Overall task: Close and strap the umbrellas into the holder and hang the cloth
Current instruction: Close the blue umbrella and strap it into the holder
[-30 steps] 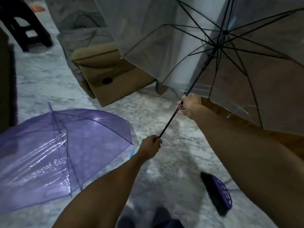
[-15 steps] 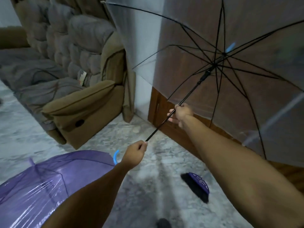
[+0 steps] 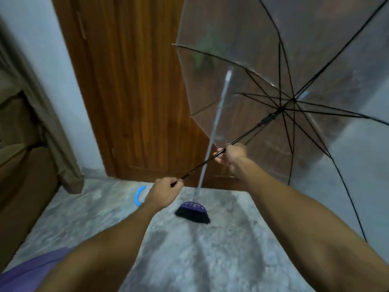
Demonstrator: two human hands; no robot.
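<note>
A clear umbrella (image 3: 242,66) with black ribs is open at the upper right, its black shaft slanting down to the left. My left hand (image 3: 164,193) grips the shaft's lower end, where a blue curved handle (image 3: 137,196) sticks out behind my wrist. My right hand (image 3: 233,154) grips the shaft higher up, below the black runner (image 3: 266,121). A purple umbrella (image 3: 27,275) shows only as an edge at the bottom left corner. No holder or cloth is in view.
A broom with a purple head and black bristles (image 3: 193,212) stands on the marble floor (image 3: 210,260), its pale handle leaning on a wooden door (image 3: 130,91). A brown sofa (image 3: 19,165) fills the left side. A pale wall (image 3: 37,49) stands beside the door.
The view has swung right, from the sofa to the wooden door. The purple umbrella has slid almost out of view. Both hands keep their grip on the clear umbrella's shaft.
</note>
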